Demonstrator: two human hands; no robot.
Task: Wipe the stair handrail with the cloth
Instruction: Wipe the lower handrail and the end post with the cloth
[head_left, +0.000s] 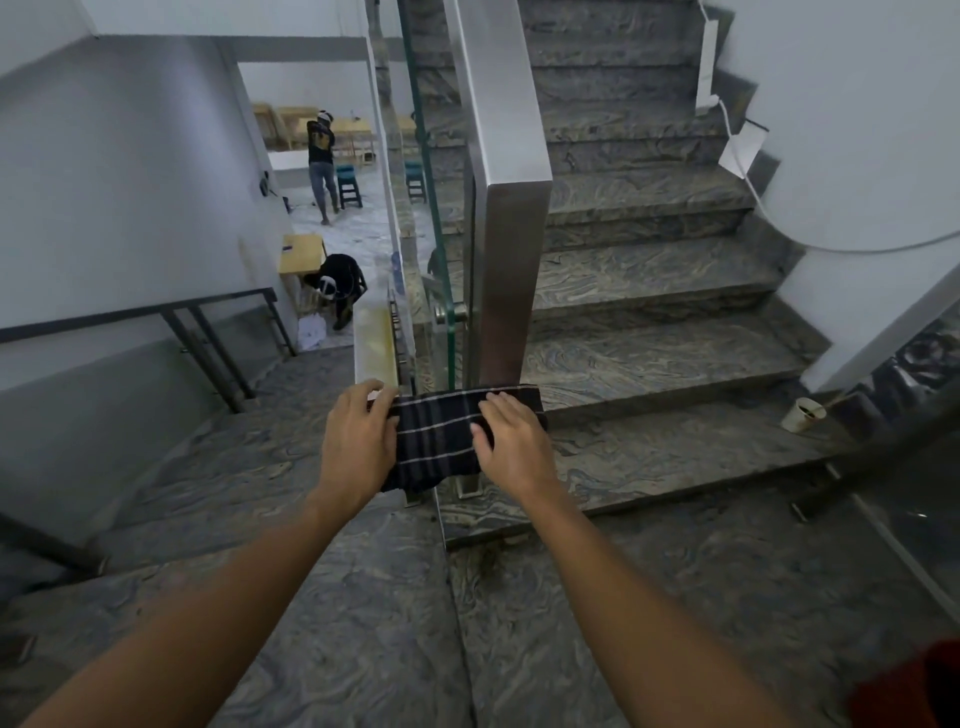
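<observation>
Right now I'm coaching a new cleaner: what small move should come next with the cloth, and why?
Probably slide the cloth up along the handrail. Both hands, left and right, hold it stretched near the rail's lower end, and the steel above it is all still to wipe.

we've got the cloth just below centre frame, dark with thin pale stripes crossing in a check, stretched wide and draped, its lower edge sagging toward six o'clock. from its top edge the stair handrail climbs toward twelve o'clock, a broad, flat, brushed steel rail whose square-cut vertical end face drops down to meet the cloth.
</observation>
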